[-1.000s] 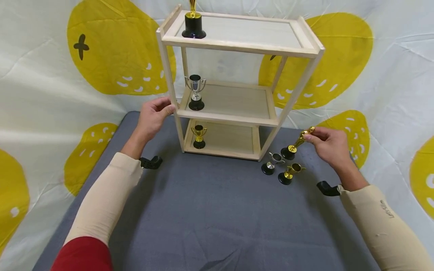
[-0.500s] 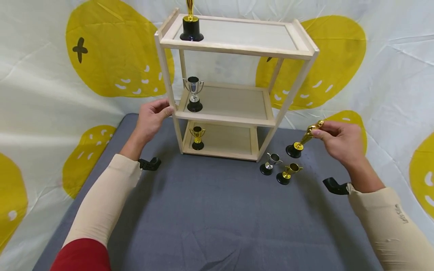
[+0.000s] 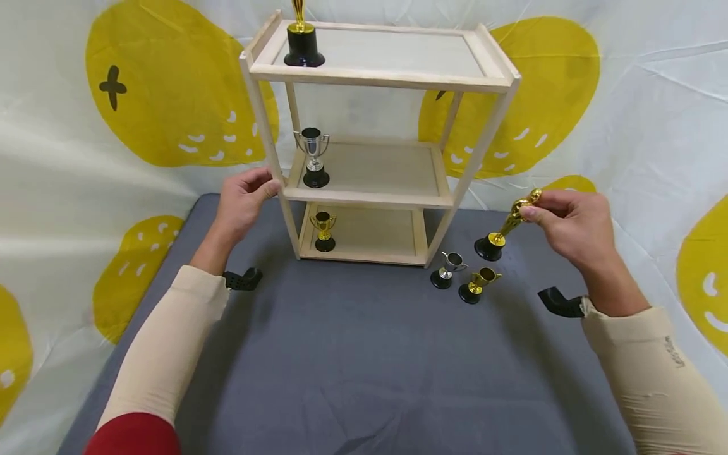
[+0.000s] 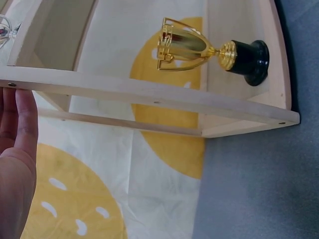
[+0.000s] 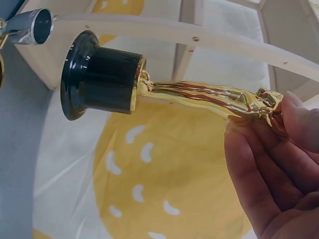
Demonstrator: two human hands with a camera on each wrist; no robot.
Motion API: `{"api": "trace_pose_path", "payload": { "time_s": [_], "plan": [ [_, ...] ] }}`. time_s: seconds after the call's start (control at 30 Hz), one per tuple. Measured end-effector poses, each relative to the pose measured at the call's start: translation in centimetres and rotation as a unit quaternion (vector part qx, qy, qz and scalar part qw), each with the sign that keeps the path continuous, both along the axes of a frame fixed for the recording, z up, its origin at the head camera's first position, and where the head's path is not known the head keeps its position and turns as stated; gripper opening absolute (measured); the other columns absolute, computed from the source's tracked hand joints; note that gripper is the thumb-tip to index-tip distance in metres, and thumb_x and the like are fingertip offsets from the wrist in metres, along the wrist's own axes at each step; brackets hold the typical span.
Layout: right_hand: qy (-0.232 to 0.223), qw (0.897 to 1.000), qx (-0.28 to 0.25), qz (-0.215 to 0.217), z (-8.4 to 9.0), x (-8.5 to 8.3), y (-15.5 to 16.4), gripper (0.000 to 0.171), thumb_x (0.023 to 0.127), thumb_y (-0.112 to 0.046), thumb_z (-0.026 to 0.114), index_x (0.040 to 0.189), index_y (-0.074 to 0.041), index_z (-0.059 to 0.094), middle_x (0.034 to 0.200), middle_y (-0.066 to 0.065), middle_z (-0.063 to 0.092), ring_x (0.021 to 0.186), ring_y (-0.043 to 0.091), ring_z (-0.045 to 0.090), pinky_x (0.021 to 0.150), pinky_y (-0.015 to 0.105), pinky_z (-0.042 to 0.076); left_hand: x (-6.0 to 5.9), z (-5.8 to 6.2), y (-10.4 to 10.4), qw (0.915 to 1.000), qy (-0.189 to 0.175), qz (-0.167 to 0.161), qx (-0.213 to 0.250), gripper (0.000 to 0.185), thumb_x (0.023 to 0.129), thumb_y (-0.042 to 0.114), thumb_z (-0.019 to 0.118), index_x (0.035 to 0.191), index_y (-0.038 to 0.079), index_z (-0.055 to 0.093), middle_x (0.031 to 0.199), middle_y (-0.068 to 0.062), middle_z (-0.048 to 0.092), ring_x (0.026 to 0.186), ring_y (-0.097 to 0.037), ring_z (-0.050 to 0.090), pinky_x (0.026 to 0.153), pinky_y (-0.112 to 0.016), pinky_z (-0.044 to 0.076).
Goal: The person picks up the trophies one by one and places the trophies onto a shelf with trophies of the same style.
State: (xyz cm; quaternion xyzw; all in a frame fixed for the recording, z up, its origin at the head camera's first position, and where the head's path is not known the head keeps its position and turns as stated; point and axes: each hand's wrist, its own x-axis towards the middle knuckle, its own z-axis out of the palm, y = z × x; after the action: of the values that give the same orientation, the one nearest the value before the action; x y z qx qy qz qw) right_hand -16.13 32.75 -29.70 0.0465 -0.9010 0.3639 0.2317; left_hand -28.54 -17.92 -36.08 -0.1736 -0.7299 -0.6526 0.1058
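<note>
Two hands busy: right hand (image 3: 569,224) pinching gold statuette (image 3: 503,227) by its head, left hand (image 3: 241,199) gripping shelf post (image 3: 267,161)

Staged recording setup around me: lemon-print cloth backdrop (image 3: 85,151), grey mat (image 3: 352,354), small wooden shelf (image 3: 370,196) with toy trophies.
</note>
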Motion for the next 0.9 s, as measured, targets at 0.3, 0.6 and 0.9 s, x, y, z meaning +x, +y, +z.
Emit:
{"api": "trace_pose_path", "payload": {
  "time_s": [0.3, 0.6, 0.9],
  "plan": [
    [0.017, 1.0, -0.018, 0.019, 0.0, 0.4, -1.0, 0.019, 0.085, 0.003, 0.082, 0.102, 0.011, 0.079, 0.074, -0.041, 0.064, 0.066, -0.018, 0.062, 0.061, 0.005, 0.046, 0.2, -0.2, -0.2, 0.9999, 0.009, -0.001, 0.006, 0.031, 0.099, 0.007, 0.07, 0.122, -0.014, 0.068, 0.093, 0.016, 0.074, 0.088, -0.005, 0.066, 0.082, -0.017, 0.057],
    [0.058, 0.997, -0.019, 0.054, -0.4, -0.3, -2.5, 0.015, 0.079, 0.011, 0.083, 0.094, 0.008, 0.081, 0.075, -0.04, 0.064, 0.065, -0.021, 0.061, 0.06, 0.003, 0.045, 0.5, -0.4, -0.7, 0.9998, 0.006, 0.02, -0.007, 0.035, 0.099, 0.007, 0.07, 0.125, -0.016, 0.066, 0.095, 0.019, 0.072, 0.088, -0.003, 0.066, 0.084, -0.013, 0.057],
    [0.048, 0.997, -0.003, 0.052, -0.6, 0.6, -3.9, 0.014, 0.081, 0.006, 0.084, 0.094, 0.004, 0.082, 0.077, -0.042, 0.062, 0.064, -0.019, 0.059, 0.058, 0.004, 0.044, 0.2, -0.2, -0.1, 0.9999, 0.004, 0.009, -0.012, 0.035, 0.099, 0.009, 0.07, 0.125, -0.014, 0.067, 0.095, 0.018, 0.072, 0.088, -0.004, 0.066, 0.084, -0.015, 0.057]
  ]
}}
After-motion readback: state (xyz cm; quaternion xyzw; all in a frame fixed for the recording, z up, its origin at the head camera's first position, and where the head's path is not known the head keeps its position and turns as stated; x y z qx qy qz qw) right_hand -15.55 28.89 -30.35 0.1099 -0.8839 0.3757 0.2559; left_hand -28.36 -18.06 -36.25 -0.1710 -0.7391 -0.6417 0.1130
